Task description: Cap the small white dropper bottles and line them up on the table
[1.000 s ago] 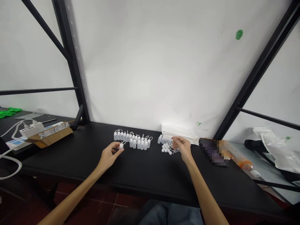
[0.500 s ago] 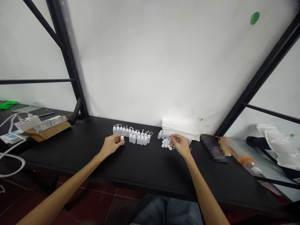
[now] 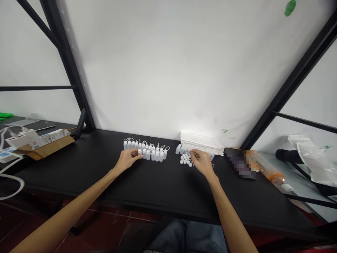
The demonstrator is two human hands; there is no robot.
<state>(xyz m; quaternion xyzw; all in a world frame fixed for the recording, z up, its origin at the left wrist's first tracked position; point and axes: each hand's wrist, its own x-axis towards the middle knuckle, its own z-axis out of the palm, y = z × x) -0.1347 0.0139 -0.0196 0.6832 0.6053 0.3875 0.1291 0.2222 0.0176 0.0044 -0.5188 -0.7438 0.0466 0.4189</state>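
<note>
My left hand (image 3: pixel 128 159) is closed round a small translucent squeeze bottle (image 3: pixel 140 152) with a white cap, at the left end of the front row. Several more such bottles (image 3: pixel 157 155) stand upright in rows beside and behind it, many with thin looped tips. On the right, my right hand (image 3: pixel 201 160) hovers over a heap of small white caps (image 3: pixel 185 160), its fingers pinched together; what they hold, if anything, is hidden. Just behind the caps sit a few loose bottles (image 3: pixel 178 149), partly covered by the hand.
A white stack of paper-like sheets (image 3: pixel 200 141) lies against the wall. To the right are a blurred dark packet (image 3: pixel 239 163) and a drink bottle (image 3: pixel 277 178) with a white lid. A cardboard box (image 3: pixel 44 146) and white cables (image 3: pixel 13 188) occupy the left side.
My left hand has moved the bottle rightward, up against the front row of bottles. My right hand stays over the caps, fingers still pinched. The view has shifted slightly.
</note>
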